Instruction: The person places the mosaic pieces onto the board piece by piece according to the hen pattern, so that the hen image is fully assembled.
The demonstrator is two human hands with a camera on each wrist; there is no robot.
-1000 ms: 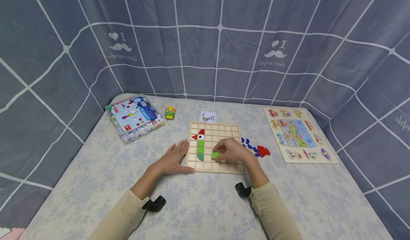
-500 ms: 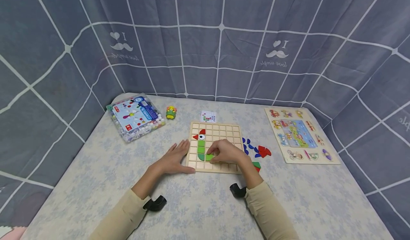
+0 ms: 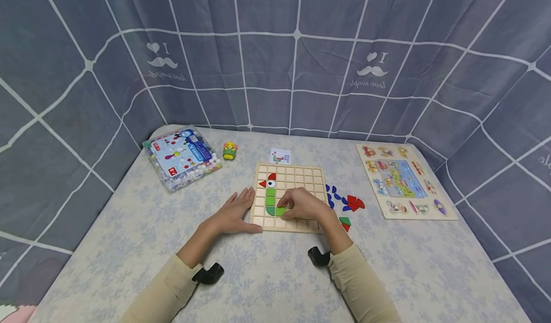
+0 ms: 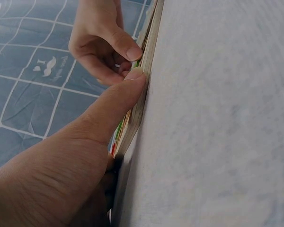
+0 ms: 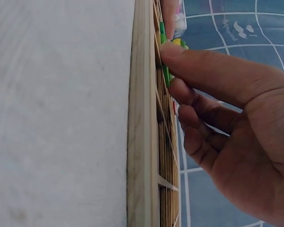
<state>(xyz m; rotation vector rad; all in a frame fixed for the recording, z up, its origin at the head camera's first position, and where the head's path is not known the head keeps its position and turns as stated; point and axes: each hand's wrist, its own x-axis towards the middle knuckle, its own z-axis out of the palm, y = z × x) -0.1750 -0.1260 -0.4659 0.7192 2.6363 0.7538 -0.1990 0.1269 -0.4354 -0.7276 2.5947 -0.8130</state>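
Note:
A wooden grid board (image 3: 301,172) lies on the table before me. Tiles in its left part include a red quarter-round (image 3: 272,176), a red triangle (image 3: 262,184), a round eye tile (image 3: 271,184), green squares (image 3: 270,201) and a dark green quarter-round (image 3: 270,211). My right hand (image 3: 303,204) pinches a light green square tile (image 3: 280,212) at the cell right of that quarter-round; thumb and forefinger touch it in the right wrist view. My left hand (image 3: 234,215) rests along the board's left edge, fingers straight, thumb at the front corner.
Loose blue pieces (image 3: 336,194), red pieces (image 3: 355,203) and a green piece (image 3: 345,220) lie right of the board. Behind it is a pattern card (image 3: 280,156). A bead box (image 3: 181,158), a small figure (image 3: 229,150) and a picture puzzle (image 3: 404,182) stand farther out.
My right hand has moved left with the light green square, from a middle cell to beside the dark green quarter-round, then barely moved. My left hand has stayed at the board's edge.

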